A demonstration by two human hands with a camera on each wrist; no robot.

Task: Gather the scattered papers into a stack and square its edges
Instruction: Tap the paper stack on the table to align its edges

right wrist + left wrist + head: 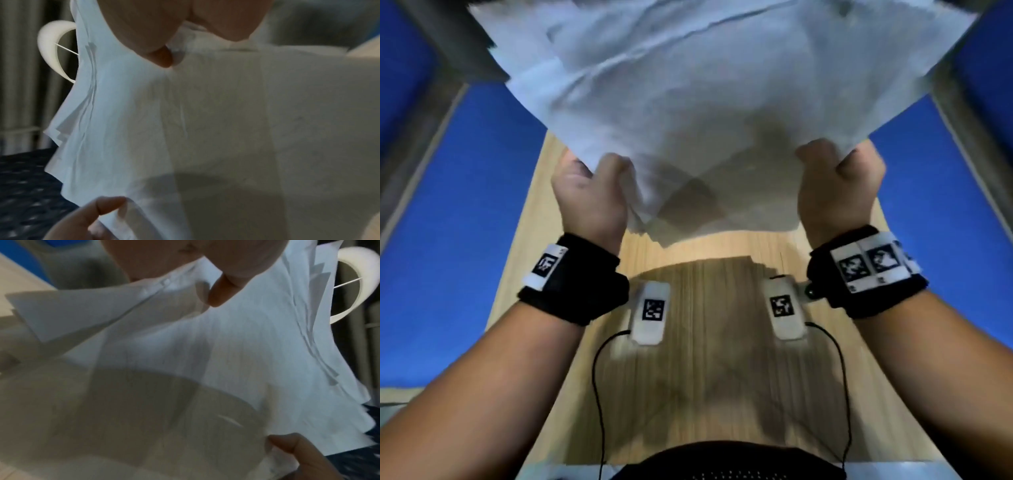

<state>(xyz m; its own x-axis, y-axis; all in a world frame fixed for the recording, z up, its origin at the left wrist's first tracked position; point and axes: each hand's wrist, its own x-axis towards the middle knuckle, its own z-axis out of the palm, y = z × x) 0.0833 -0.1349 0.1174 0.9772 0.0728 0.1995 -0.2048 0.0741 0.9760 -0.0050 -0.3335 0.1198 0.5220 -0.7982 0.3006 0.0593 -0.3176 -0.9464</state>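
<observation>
1. Head view: thin, creased white papers (688, 102) are held aloft at upper centre — uneven edges fanned.
2. Left hand (590, 195) and right hand (839, 185) are curled, pinching the lower corners.
3. Pale wood-grain table (709, 359) lies below.

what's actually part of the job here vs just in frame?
Part of the job:
- sheaf of white papers, lifted off the table, edges still staggered
- left hand, gripping its near left side
- right hand, gripping its near right side
- wooden table, where the stack would be tapped square

Just there:
- wrist bands
- black cables
- blue floor
</observation>
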